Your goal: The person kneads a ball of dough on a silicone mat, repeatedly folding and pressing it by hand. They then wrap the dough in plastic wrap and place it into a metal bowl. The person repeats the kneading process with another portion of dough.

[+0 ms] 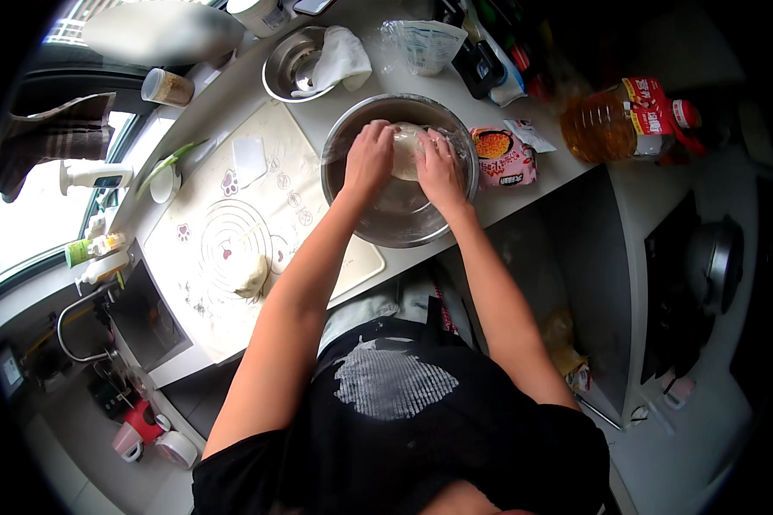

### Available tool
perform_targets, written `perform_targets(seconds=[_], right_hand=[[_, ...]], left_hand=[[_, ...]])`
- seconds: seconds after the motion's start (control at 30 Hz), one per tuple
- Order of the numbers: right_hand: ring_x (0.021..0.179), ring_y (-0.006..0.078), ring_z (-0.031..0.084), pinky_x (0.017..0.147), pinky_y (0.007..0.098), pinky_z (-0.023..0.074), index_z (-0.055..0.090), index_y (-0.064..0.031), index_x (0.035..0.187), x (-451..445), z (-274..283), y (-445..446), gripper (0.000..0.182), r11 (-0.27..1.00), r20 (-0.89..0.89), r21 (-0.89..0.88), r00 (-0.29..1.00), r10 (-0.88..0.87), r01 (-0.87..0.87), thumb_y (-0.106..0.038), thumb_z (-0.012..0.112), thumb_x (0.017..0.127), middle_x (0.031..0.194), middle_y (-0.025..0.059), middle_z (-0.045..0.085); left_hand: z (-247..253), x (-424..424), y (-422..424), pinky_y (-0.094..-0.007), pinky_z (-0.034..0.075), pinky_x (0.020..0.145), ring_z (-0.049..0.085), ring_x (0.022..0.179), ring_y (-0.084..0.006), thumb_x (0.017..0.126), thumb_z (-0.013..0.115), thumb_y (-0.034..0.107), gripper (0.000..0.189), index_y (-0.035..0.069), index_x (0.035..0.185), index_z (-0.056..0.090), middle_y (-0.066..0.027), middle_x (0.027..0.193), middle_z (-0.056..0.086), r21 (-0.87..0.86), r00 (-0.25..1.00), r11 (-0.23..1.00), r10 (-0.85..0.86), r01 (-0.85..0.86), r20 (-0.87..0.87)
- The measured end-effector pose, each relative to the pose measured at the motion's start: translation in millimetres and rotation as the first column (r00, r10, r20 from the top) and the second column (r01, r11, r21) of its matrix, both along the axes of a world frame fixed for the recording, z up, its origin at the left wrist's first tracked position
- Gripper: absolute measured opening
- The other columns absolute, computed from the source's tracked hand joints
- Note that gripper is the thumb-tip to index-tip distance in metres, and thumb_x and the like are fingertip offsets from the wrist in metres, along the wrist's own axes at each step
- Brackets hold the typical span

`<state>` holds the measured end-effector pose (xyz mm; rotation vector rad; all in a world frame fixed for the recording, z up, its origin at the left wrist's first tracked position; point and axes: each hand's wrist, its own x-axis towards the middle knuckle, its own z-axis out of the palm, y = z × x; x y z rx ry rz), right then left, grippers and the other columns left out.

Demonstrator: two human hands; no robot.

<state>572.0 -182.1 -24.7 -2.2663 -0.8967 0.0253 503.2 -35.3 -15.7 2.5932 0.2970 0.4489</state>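
Note:
Both hands are inside a large stainless steel bowl [404, 237] at the counter's front edge. My left hand [372, 156] lies on the left side of a pale lump of dough [404, 153], and my right hand [439, 168] lies on its right side. Clear plastic film [458, 143] shows near the right fingers; how far it reaches over the dough cannot be told. A smaller piece of dough [252, 277] sits on the printed kneading mat [303, 170] left of the bowl, with a white flat scraper [249, 161] farther back on the mat.
Behind stands a smaller metal bowl [280, 67] with a white cloth [344, 59] over its rim. Right of the large bowl are a pink food packet [505, 161] and a big oil bottle [602, 122]. A cup with a green onion [166, 183] stands at left, near the sink [148, 315].

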Motion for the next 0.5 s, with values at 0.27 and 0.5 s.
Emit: perform_targets(seconds=[0.27, 0.5], right_hand=[[0.119, 0.037, 0.054, 0.102, 0.0424, 0.0419, 0.057, -0.0025, 0.126, 17, -25, 18, 0.039, 0.994, -0.455, 0.028, 0.886, -0.085, 0.11, -0.028, 0.043, 0.1, 0.126, 0.0215, 0.059], [0.1, 0.028, 0.064, 0.091, 0.0418, 0.0489, 0.065, -0.001, 0.106, 24, 39, 29, 0.023, 0.883, -0.519, 0.338, 0.848, -0.113, 0.324, -0.019, 0.058, 0.094, 0.11, 0.0172, 0.065]], left_hand=[[-78, 0, 24, -0.0414, 0.041, 0.103, 0.051, 0.121, -0.0308, 0.1, 0.04, 0.035, 0.045, 0.004, 0.128, 0.054, -0.014, 0.13, 0.055, -0.046, 0.991, 0.999, 0.016, -0.023, -0.133], [4, 4, 5, -0.0424, 0.042, 0.099, 0.051, 0.117, -0.0351, 0.098, 0.049, 0.026, 0.038, 0.005, 0.13, 0.054, -0.0153, 0.128, 0.056, -0.033, 0.99, 0.99, 0.14, -0.139, 0.008]])
